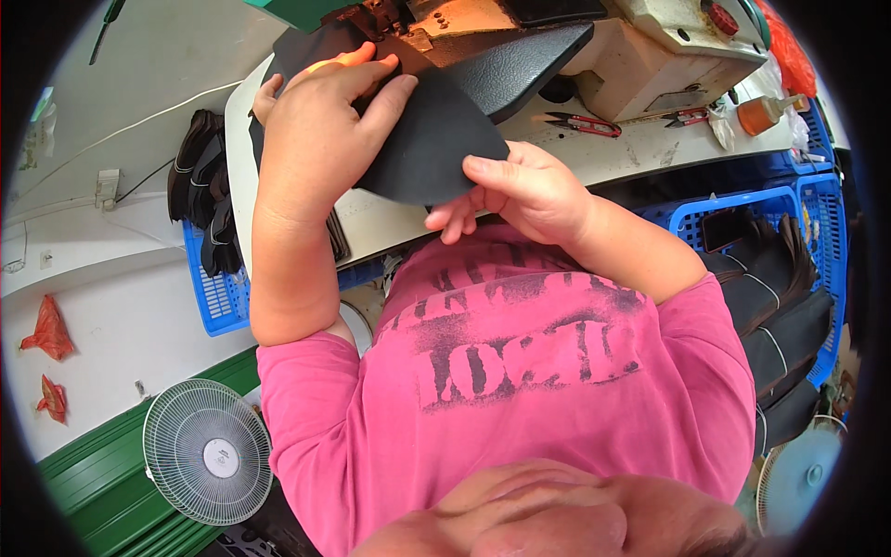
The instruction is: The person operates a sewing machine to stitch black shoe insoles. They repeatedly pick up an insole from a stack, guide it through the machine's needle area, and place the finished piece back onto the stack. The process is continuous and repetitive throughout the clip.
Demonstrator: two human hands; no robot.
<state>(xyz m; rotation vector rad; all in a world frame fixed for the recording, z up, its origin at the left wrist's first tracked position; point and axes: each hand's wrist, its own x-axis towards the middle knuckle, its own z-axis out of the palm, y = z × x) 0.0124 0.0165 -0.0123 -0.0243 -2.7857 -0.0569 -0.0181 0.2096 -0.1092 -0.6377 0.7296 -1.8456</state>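
Note:
A soft, matte black sheet piece [432,139], perhaps leather or fabric, lies over the near edge of the white worktable [640,165], under the lit mechanism of a sewing machine [399,23]. My left hand [325,130] rests on its left part, fingers stretched forward toward the machine and thumb apart. At its near right corner, my right hand [524,190] grips the edge, thumb on top and fingers below. Just beyond, a black grained panel [524,70] slants up to the right. The needle area is mostly hidden behind my left fingers.
Red-handled thread snips [594,125] lie right of the panel, near the machine's pale body [664,65]. An orange bottle [766,113] lies farther right. Blue baskets [733,206] hold tied black pieces [775,348]. More black pieces hang at left [200,167]; fans [209,452] stand behind.

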